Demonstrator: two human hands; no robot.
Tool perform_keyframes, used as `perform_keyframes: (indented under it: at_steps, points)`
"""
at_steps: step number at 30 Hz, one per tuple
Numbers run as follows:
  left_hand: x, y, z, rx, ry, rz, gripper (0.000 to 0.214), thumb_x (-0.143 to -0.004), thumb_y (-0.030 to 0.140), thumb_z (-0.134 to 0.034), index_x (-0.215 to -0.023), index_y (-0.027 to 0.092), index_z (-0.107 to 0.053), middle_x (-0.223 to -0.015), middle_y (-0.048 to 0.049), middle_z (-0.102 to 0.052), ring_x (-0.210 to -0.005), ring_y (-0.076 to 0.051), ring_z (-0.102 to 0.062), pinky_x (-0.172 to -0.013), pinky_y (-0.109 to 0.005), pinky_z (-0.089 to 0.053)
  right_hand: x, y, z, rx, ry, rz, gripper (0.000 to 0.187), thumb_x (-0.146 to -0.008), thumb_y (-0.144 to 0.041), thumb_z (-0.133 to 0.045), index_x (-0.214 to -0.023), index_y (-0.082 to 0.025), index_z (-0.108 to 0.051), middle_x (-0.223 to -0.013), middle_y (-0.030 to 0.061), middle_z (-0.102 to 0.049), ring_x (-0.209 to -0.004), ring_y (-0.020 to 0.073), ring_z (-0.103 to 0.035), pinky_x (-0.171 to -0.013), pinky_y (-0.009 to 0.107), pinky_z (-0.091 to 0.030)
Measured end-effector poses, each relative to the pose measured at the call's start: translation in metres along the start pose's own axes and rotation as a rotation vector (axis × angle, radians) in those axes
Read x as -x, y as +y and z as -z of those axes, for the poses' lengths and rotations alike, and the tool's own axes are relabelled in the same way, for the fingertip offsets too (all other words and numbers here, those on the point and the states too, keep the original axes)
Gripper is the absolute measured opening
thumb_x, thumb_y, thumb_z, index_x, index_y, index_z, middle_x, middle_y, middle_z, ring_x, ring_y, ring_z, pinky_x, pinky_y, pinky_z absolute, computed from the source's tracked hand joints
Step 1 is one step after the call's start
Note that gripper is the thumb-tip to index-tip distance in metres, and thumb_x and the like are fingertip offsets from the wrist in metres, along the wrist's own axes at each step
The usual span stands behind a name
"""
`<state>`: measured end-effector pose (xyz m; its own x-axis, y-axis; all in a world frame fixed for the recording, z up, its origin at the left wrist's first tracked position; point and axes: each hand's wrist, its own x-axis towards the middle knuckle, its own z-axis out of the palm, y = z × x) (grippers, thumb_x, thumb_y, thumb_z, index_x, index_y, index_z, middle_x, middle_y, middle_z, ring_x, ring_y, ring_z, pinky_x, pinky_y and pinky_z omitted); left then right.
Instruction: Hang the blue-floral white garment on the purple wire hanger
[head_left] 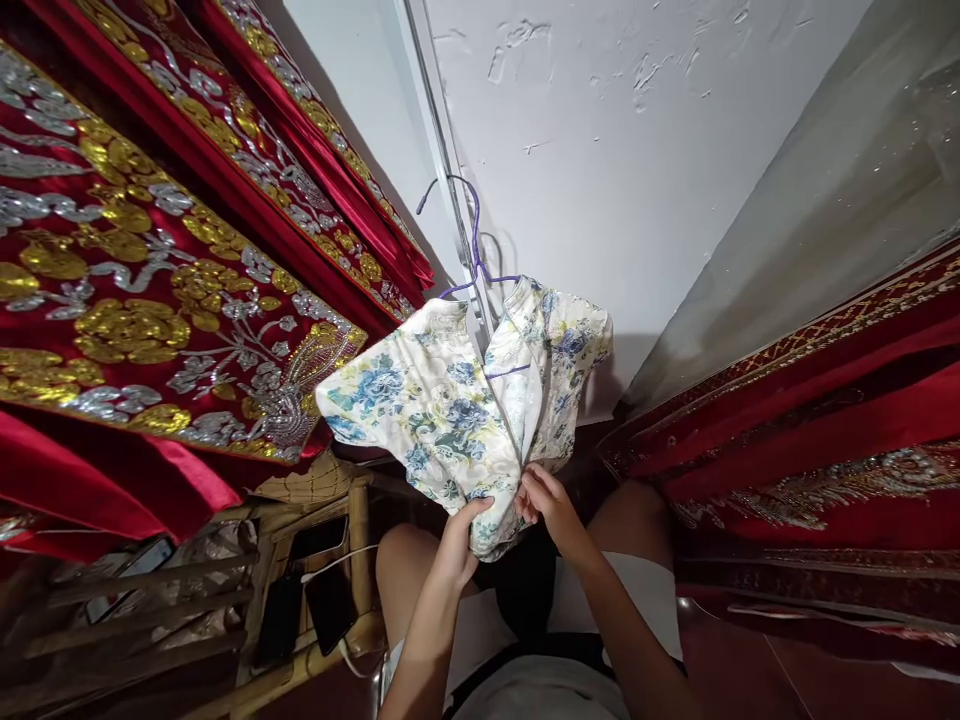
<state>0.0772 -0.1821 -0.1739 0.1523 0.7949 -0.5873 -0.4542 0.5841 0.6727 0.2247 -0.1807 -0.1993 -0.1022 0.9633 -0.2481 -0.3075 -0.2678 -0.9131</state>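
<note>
A short-sleeved floral blouse (450, 400), cream with blue and green flowers, hangs on a purple clothes hanger (475, 225) in front of me. Its front is parted at the neck, showing the pale inside. My left hand (463, 535) grips the lower hem, thumb lying over the cloth and fingers hidden behind it. Higher and to the right, my right hand (541, 495) pinches the front edge where the two sides meet. The hem is bunched between both hands.
Red garments with gold and silver sequins (135, 330) hang at the left. More red embroidered cloth (825, 480) lines the right side. Dark phones (330, 608) with a white cable lie on a bamboo seat (360, 520) at lower left. A white wall (600, 150) stands behind.
</note>
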Motion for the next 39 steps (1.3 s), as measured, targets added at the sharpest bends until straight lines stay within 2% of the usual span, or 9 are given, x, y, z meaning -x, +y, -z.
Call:
perform_keyframes:
  at_steps: [6, 12, 14, 18, 21, 23, 32, 37, 39]
  points:
    - [0.001, 0.002, 0.008, -0.033, 0.021, -0.022, 0.041, -0.057, 0.033, -0.084, -0.09, 0.012, -0.073, -0.097, -0.0131, -0.077, -0.113, -0.037, -0.067, -0.1, -0.044, -0.051, 0.009, -0.009, -0.005, 0.039, -0.022, 0.109, 0.032, -0.089, -0.047, -0.056, -0.07, -0.023, -0.045, -0.054, -0.0052, -0.046, -0.05, 0.0109, -0.039, -0.053, 0.027, -0.032]
    - [-0.009, -0.006, 0.03, -0.242, 0.48, -0.65, 0.059, -0.069, 0.035, -0.082, -0.121, 0.024, -0.057, -0.132, -0.0087, -0.06, -0.133, -0.031, -0.05, -0.112, -0.039, -0.037, 0.006, -0.014, 0.005, 0.147, -0.008, 0.063, 0.033, -0.088, -0.039, -0.052, -0.062, -0.024, -0.039, -0.05, -0.0059, -0.038, -0.048, 0.0109, -0.033, -0.053, 0.028, -0.029]
    - [-0.011, -0.016, 0.028, -0.402, 0.535, -0.807, 0.058, -0.072, 0.035, -0.082, -0.122, 0.026, -0.055, -0.138, -0.0096, -0.052, -0.136, -0.031, -0.043, -0.116, -0.04, -0.03, 0.003, -0.01, 0.005, 0.18, -0.019, 0.054, 0.033, -0.088, -0.04, -0.051, -0.062, -0.023, -0.039, -0.05, -0.0059, -0.038, -0.048, 0.011, -0.033, -0.053, 0.027, -0.028]
    - [-0.021, -0.032, 0.009, -0.669, 0.153, -0.785, 0.029, -0.078, 0.027, -0.075, -0.105, 0.025, -0.064, -0.116, -0.01, -0.06, -0.119, -0.031, -0.051, -0.109, -0.04, -0.034, 0.002, -0.003, 0.001, 0.234, -0.08, 0.071, 0.029, -0.088, -0.035, -0.052, -0.062, -0.022, -0.047, -0.049, -0.0052, -0.043, -0.048, 0.0113, -0.037, -0.053, 0.027, -0.031]
    - [-0.035, -0.03, -0.002, -0.754, 0.035, -0.76, 0.004, -0.084, 0.024, -0.064, -0.084, 0.023, -0.06, -0.086, -0.0049, -0.058, -0.089, -0.025, -0.054, -0.088, -0.035, -0.04, 0.001, -0.008, 0.001, 0.322, -0.059, 0.076, 0.023, -0.085, -0.031, -0.052, -0.064, -0.021, -0.054, -0.046, -0.0054, -0.046, -0.045, 0.0115, -0.04, -0.052, 0.027, -0.031]
    - [-0.044, -0.026, -0.005, -0.796, -0.021, -0.782, 0.014, -0.088, 0.025, -0.06, -0.075, 0.023, -0.056, -0.077, -0.0028, -0.053, -0.079, -0.022, -0.051, -0.079, -0.032, -0.038, -0.003, -0.024, 0.001, 0.352, 0.023, 0.107, 0.023, -0.083, -0.031, -0.052, -0.063, -0.021, -0.055, -0.043, -0.0057, -0.044, -0.043, 0.0115, -0.039, -0.051, 0.027, -0.03]
    - [-0.064, -0.044, -0.022, -0.941, -0.082, -0.849, 0.023, -0.09, 0.022, -0.051, -0.068, 0.022, -0.044, -0.069, -0.0005, -0.046, -0.068, -0.018, -0.046, -0.069, -0.03, -0.034, -0.061, -0.195, -0.035, 0.292, 0.226, 0.5, 0.027, -0.089, -0.035, -0.056, -0.067, -0.019, -0.059, -0.05, -0.0048, -0.05, -0.043, 0.0082, -0.038, -0.047, 0.023, -0.03]
    - [-0.051, 0.014, -0.038, -0.966, -0.255, -0.92, 0.003, -0.087, 0.02, -0.061, -0.086, 0.019, -0.057, -0.082, -0.0022, -0.061, -0.076, -0.017, -0.058, -0.074, -0.028, -0.043, -0.053, -0.201, -0.045, 0.257, 0.23, 0.587, 0.025, -0.09, -0.031, -0.053, -0.069, -0.02, -0.058, -0.049, -0.0057, -0.049, -0.044, 0.0086, -0.037, -0.047, 0.023, -0.031]
    - [-0.038, 0.058, -0.053, -0.847, -0.233, -1.105, 0.025, -0.092, 0.024, -0.061, -0.116, 0.018, -0.058, -0.093, -0.0043, -0.067, -0.083, -0.017, -0.062, -0.079, -0.029, -0.047, -0.046, -0.194, -0.041, 0.315, 0.202, 0.598, 0.025, -0.09, -0.031, -0.054, -0.067, -0.02, -0.058, -0.049, -0.0052, -0.05, -0.043, 0.0092, -0.038, -0.047, 0.023, -0.032]
